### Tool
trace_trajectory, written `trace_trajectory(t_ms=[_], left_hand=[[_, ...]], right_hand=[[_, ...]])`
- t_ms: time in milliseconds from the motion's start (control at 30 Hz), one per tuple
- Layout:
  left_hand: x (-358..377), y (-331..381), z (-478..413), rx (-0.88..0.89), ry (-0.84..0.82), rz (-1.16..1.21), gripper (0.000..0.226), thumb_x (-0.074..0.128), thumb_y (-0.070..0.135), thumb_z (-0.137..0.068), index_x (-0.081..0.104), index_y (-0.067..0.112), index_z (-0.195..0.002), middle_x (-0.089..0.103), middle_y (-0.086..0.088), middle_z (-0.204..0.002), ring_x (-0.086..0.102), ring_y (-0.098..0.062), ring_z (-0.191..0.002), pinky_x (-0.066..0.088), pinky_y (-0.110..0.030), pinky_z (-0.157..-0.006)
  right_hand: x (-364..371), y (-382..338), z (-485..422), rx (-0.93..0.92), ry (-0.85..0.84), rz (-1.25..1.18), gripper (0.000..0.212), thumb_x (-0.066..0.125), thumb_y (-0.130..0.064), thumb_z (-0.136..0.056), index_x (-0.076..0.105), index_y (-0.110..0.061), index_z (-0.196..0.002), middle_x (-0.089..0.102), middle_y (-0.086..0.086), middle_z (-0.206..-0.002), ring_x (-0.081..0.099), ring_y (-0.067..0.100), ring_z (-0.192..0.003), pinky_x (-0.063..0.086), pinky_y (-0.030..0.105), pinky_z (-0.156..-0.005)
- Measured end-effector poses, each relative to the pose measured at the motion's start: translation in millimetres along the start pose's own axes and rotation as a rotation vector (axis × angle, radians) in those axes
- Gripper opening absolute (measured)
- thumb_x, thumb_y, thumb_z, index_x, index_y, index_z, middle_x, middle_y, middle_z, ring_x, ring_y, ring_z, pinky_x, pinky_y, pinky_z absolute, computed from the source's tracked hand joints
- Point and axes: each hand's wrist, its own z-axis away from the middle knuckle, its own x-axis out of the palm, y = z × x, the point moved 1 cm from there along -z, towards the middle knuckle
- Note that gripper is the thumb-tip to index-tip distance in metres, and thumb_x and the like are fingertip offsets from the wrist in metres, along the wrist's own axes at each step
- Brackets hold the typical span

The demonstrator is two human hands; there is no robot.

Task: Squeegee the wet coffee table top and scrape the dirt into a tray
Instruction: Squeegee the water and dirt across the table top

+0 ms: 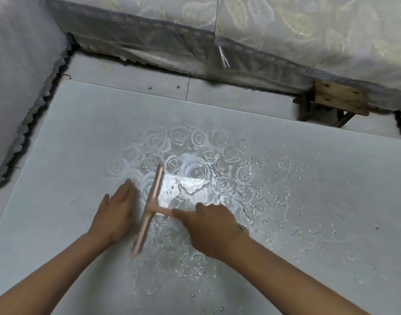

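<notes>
Pink squeegee (pixel 150 206) sits mid-table (pixel 58 201), its handle gripped by the right hand (pixel 209 226). The left hand (pixel 117 212) lies flat, fingers straight, beside the blade. Puddles (pixel 274 201) cover the right half, so most wiping seems undone. No tray is visible.

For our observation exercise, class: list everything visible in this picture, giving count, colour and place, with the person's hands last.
table top: one, pale grey with roses, lower frame
water: many puddles, clear, centre and right of table top
squeegee: one, pink, centre of table top
sofa covers: two, grey, behind and left of table top
wooden block: one, brown, below far cover, right
left hand: one, flat on table top, left of squeegee
right hand: one, gripping squeegee handle
</notes>
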Motion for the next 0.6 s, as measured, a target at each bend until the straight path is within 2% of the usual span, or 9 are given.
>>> trace_trajectory(t_ms=[67,200,267,333,400,467,600], left_hand=[[12.0,-0.8,12.6,-0.004,0.003,-0.042,0.068,0.044,0.013,-0.087,0.015,0.011,-0.148,-0.003,-0.004,-0.16,0.019,-0.019,-0.144,0.026,-0.036,-0.107],[27.7,2.3,32.1,-0.026,0.005,-0.026,0.058,0.044,0.012,-0.084,0.028,0.011,-0.14,0.011,-0.006,-0.156,0.03,-0.023,-0.137,0.032,-0.034,-0.096],[31.3,3.3,41.0,-0.028,0.018,-0.038,0.055,0.042,0.009,-0.081,0.033,0.01,-0.135,0.019,-0.006,-0.152,0.036,-0.025,-0.13,0.034,-0.033,-0.089],[35.1,2.5,47.5,-0.034,0.021,-0.073,0.056,0.042,0.008,-0.082,0.03,0.01,-0.137,0.02,-0.005,-0.151,0.037,-0.025,-0.128,0.035,-0.033,-0.089],[38.0,2.2,55.7,-0.046,0.025,-0.076,0.058,0.042,0.007,-0.082,0.029,0.01,-0.138,0.021,-0.004,-0.15,0.038,-0.025,-0.127,0.035,-0.032,-0.089],[41.2,1.6,64.0,-0.061,0.015,-0.039,0.059,0.042,0.008,-0.082,0.027,0.01,-0.14,0.019,-0.005,-0.151,0.034,-0.024,-0.132,0.035,-0.032,-0.091],[49.9,-2.6,81.6,-0.123,-0.036,-0.068,0.065,0.039,0.012,-0.088,0.015,0.01,-0.148,0.003,-0.006,-0.158,0.016,-0.021,-0.145,0.031,-0.031,-0.104]], right_hand=[[8.7,15.9,15.1,0.035,-0.012,-0.013,0.058,0.042,-0.017,-0.095,0.024,-0.042,-0.145,0.051,0.009,-0.091,0.056,0.027,-0.074,0.025,0.027,-0.052],[18.8,63.8,59.3,0.133,-0.034,-0.045,0.054,0.034,-0.029,-0.098,0.015,-0.05,-0.144,0.041,0.002,-0.081,0.051,0.026,-0.071,0.035,0.031,-0.059],[16.9,83.7,79.7,0.195,-0.047,-0.015,0.051,0.03,-0.033,-0.099,0.014,-0.053,-0.143,0.042,0.001,-0.08,0.059,0.028,-0.08,0.036,0.031,-0.06],[12.5,92.9,92.6,0.235,-0.019,0.027,0.05,0.03,-0.033,-0.099,0.014,-0.051,-0.143,0.043,0.0,-0.078,0.059,0.027,-0.078,0.035,0.031,-0.057],[6.6,83.3,98.7,0.225,0.052,0.033,0.049,0.031,-0.035,-0.1,0.013,-0.05,-0.143,0.044,0.0,-0.077,0.051,0.025,-0.066,0.033,0.031,-0.054],[2.9,58.5,94.0,0.171,0.096,-0.034,0.048,0.031,-0.038,-0.1,0.013,-0.049,-0.144,0.043,-0.001,-0.079,0.046,0.022,-0.063,0.034,0.03,-0.056],[19.9,-11.1,61.6,-0.008,0.024,-0.064,0.057,0.043,-0.016,-0.094,0.027,-0.041,-0.142,0.047,0.007,-0.086,0.05,0.024,-0.068,0.031,0.03,-0.058]])
